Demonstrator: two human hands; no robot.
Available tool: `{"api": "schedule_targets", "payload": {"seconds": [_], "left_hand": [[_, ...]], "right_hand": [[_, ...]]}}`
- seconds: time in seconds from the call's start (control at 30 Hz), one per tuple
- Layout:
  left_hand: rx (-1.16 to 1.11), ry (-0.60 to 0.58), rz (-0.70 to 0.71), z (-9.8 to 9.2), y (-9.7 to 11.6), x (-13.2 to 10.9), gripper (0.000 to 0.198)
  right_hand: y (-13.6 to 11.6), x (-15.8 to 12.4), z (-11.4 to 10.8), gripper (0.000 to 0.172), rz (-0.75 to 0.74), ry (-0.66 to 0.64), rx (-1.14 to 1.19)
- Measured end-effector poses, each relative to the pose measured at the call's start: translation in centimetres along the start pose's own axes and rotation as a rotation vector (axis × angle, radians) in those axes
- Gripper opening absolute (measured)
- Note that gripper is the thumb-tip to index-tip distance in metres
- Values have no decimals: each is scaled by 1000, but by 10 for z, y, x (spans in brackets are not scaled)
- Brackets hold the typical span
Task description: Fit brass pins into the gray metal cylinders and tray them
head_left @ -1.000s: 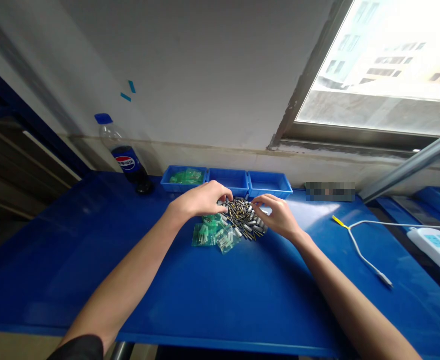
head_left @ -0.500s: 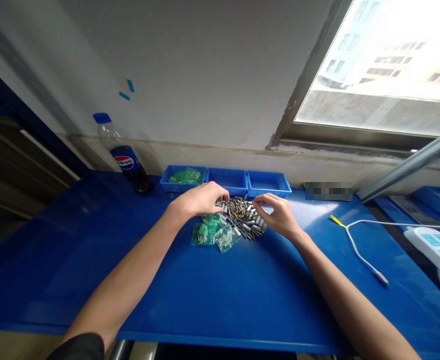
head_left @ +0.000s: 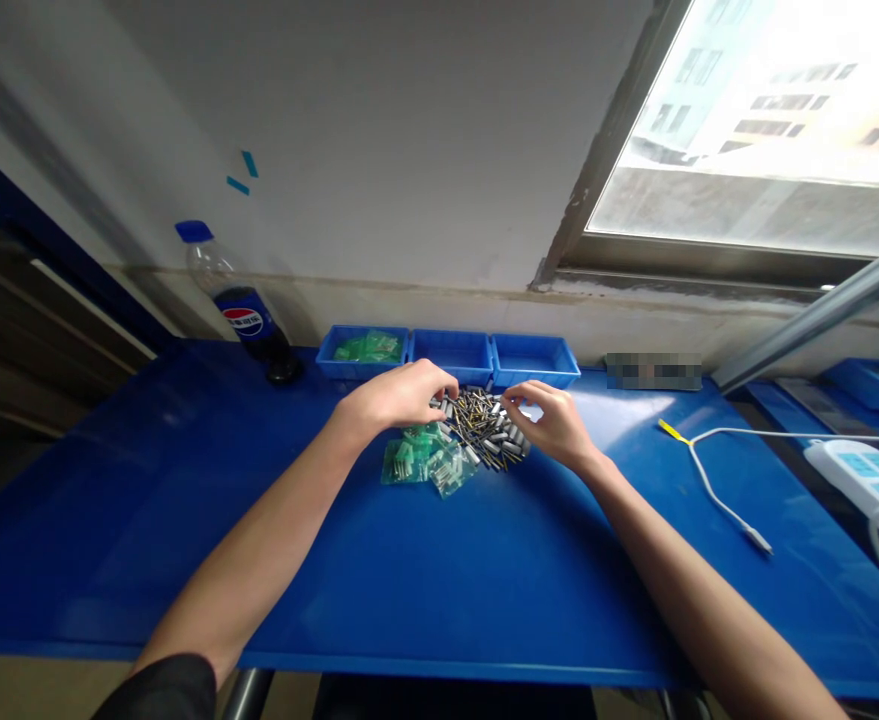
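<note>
A loose pile of small metal pins and grey cylinders (head_left: pixel 488 430) lies on the blue table between my hands. My left hand (head_left: pixel 401 395) is at its left edge, palm down, fingers curled over grey cylinders; what the fingertips grip is hidden. At the right of the pile, my right hand (head_left: pixel 551 420) has thumb and index finger pinched together, and anything between them is too small to name. Just in front of my left hand are green-tinted plastic bags (head_left: pixel 409 458) with small parts inside. A clear bag of silvery parts (head_left: pixel 452 472) lies beside them.
Behind the pile stand three blue bins along the wall; the left bin (head_left: pixel 324 352) holds green bags. A cola bottle (head_left: pixel 248 322) stands at the back left. To the right are a white cable (head_left: pixel 716 500) and a white power strip (head_left: pixel 855 480). The table's front edge (head_left: pixel 409 664) is near me.
The whole view has shifted slightly. Both hands keep nearly the same places at the pile, still with curled fingers; no part has visibly been moved.
</note>
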State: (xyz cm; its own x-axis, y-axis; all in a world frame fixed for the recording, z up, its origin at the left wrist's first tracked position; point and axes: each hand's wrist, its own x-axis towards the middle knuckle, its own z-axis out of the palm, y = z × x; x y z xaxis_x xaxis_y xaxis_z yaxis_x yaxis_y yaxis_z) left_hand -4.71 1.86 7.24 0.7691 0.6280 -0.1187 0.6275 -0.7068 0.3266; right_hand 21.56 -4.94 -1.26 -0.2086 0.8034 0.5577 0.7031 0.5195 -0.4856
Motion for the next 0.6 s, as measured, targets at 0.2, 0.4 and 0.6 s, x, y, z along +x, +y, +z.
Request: {"api": "schedule_targets", "payload": {"seconds": [0.2,0.4,0.6], "left_hand": [[-5,-7,17,2,-2,3,32],[-1,-30,1,2,-4,3,32],[38,-44,-37,5,-11,1,39]], "right_hand": [[-1,0,0,8,11,-4,7],[-1,0,0,9,20,-22,24],[-2,2,0,10,29,-1,18]]}}
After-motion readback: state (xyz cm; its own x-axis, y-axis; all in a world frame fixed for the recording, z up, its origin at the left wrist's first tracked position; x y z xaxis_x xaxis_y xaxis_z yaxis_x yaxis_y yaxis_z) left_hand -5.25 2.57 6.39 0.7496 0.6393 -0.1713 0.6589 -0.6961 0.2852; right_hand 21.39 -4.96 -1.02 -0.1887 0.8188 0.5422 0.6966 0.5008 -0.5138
